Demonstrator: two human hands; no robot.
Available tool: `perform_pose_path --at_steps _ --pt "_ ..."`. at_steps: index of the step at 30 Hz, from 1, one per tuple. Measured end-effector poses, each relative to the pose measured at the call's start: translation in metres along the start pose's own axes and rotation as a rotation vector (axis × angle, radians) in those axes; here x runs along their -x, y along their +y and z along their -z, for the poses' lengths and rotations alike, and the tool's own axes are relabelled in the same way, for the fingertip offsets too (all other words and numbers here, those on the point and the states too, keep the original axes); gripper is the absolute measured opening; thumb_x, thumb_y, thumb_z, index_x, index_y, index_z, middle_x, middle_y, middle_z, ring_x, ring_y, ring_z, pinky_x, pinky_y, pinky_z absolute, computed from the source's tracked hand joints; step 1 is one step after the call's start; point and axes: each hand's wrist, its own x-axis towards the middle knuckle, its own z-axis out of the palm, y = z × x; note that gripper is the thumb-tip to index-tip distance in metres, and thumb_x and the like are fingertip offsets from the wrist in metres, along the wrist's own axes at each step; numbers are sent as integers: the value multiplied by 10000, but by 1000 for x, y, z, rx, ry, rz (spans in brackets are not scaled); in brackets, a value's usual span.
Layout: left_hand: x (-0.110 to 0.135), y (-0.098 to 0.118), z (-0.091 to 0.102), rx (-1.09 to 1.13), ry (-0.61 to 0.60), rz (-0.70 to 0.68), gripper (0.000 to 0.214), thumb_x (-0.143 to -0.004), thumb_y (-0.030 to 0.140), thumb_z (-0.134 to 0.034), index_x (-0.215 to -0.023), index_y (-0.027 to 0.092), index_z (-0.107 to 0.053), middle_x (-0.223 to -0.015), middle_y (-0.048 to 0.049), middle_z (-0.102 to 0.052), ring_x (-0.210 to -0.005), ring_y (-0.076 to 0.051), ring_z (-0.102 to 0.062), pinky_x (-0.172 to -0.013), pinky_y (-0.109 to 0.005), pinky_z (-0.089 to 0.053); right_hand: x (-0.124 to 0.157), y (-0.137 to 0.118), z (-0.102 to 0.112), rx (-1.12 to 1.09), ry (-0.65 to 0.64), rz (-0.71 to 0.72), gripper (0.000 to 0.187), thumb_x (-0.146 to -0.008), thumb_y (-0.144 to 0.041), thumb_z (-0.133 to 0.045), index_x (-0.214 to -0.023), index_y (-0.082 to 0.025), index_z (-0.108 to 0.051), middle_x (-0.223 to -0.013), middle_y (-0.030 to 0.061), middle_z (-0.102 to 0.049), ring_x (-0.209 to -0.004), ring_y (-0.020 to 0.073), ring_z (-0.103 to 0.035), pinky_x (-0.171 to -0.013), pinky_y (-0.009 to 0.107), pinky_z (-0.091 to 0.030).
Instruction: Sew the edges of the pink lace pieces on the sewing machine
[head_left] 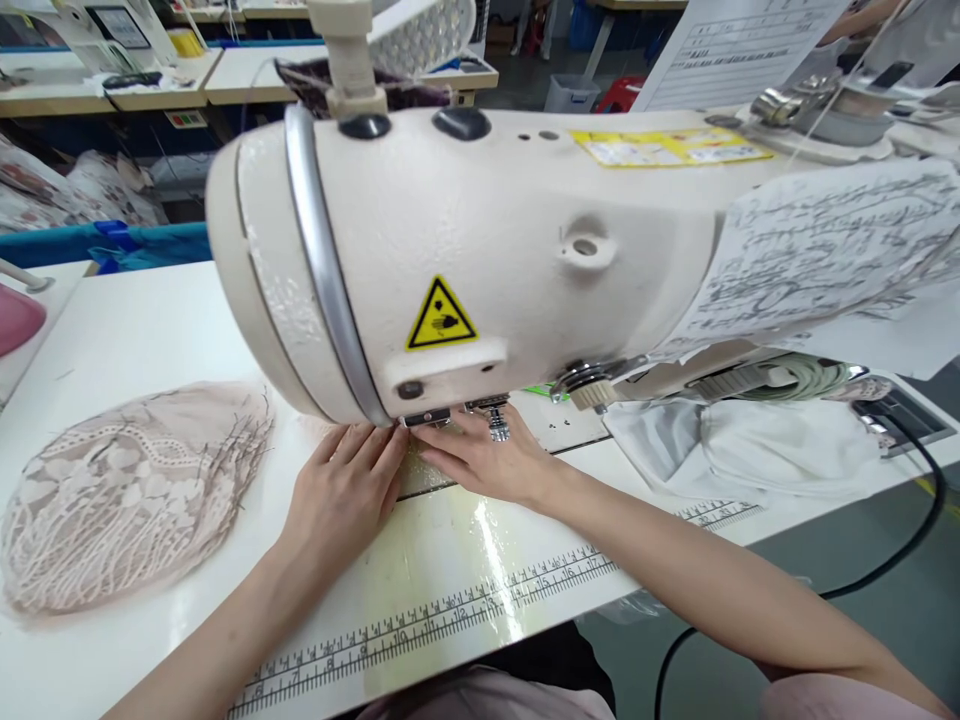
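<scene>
A rounded pink object is noted at the far left, beyond the left edge of the white tabletop. The lace piece, pale pink with loose threads along its right side, is laid flat near that edge. Just beyond the fingers of the left hand, a small patch of pale fabric is seen on the tabletop, largely covered.

The left hand is placed palm down, its fingers extended together beneath the end of the sewing machine. Whether anything is grasped by it cannot be told, as the fingertips are partly hidden by the machine head. A printed ruler scale is run along the front edge of the tabletop. A yellow warning triangle is fixed to the machine's near side.

The right hand is set with its fingertips pointed at those of the left, under the machine head beside the metal fittings; its grip likewise cannot be determined. Folded white cloth is laid toward the tabletop's right end, below a coiled green cord. A handwritten sheet is draped against the machine's right portion.
</scene>
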Motion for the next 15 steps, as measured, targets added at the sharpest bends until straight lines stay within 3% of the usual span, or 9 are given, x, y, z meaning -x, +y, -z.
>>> perform_pose_path --at_steps 6,15 --pt "0 -1 -1 -5 -2 6 348 -906 167 -460 -1204 85 -620 -1096 -120 -722 -924 -268 -684 -959 -460 -470 -1 1 -4 37 83 43 372 -1017 -411 -372 -1309 -291 -567 -1231 29 -665 -1015 185 -620 -747 332 -473" --pt "2 -2 -3 -12 -37 19 403 -899 192 -450 -1264 78 -578 -1103 -126 -716 -940 -275 -676 -969 -463 -449 -4 1 8 29 -60 28 364 -1018 -376 -364 -1319 -310 -558 -1291 28 -637 -1056 230 -624 -825 403 -494"
